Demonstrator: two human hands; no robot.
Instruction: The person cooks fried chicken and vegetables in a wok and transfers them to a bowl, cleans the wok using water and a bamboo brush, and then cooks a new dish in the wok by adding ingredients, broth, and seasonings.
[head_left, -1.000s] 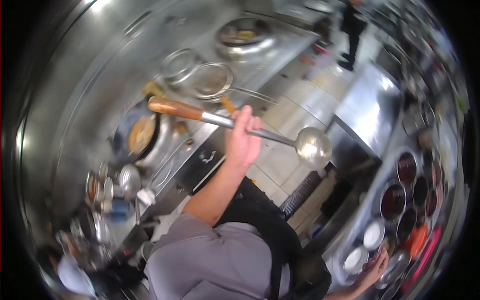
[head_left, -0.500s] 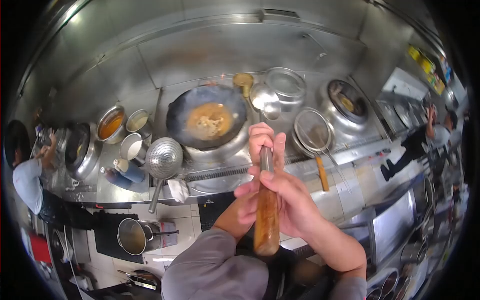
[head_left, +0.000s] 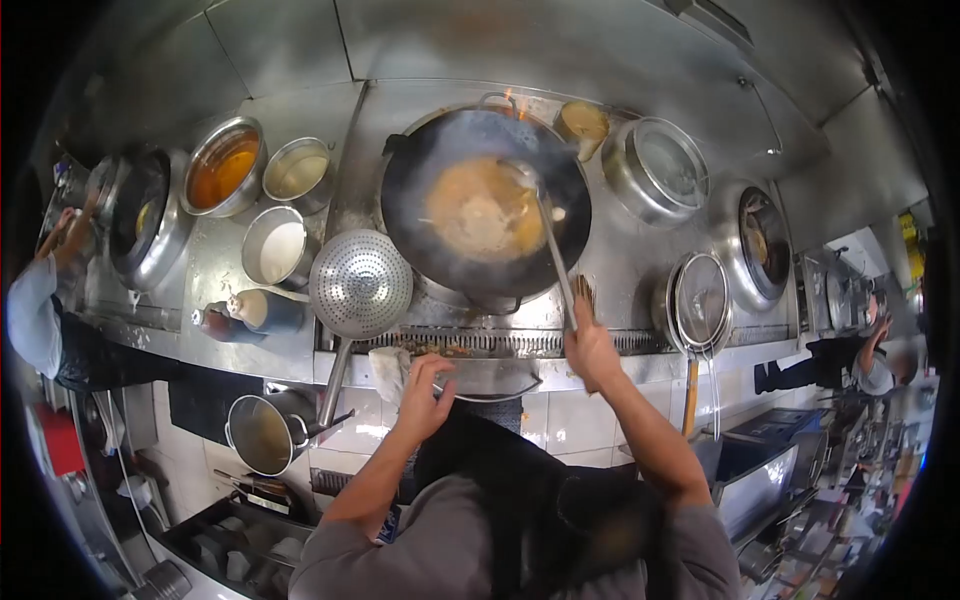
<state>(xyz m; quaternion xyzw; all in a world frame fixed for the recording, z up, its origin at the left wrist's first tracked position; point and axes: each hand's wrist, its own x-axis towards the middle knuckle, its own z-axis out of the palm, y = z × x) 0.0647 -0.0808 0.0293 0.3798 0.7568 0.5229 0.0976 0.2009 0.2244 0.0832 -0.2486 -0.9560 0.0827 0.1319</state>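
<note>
Steam rises from a black wok (head_left: pixel 410 225) on the stove, with orange liquid and pale food (head_left: pixel 480 210) in it. My right hand (head_left: pixel 592 350) is closed round the handle of a long ladle (head_left: pixel 554 245), whose bowl rests in the liquid at the wok's right side. Near the front edge of the stove, my left hand (head_left: pixel 427 395) has bent fingers spread apart beside a white cloth (head_left: pixel 388 372); nothing shows in it. A perforated strainer (head_left: pixel 361 284) lies left of the wok, its handle over the counter edge.
Pots of orange liquid (head_left: pixel 223 168) and white contents (head_left: pixel 275 247) stand left, near squeeze bottles (head_left: pixel 266 310). Flames show behind the wok. A lidded pot (head_left: pixel 665 165) and mesh strainer (head_left: pixel 701 300) are right. A large pot (head_left: pixel 268 434) stands low left. Co-workers (head_left: pixel 40 300) (head_left: pixel 865 365) stand at both sides.
The view has turned back to the stove. My hands, together on the ladle half a second earlier, are apart. The ladle has swung into the wok, and my left hand is off it.
</note>
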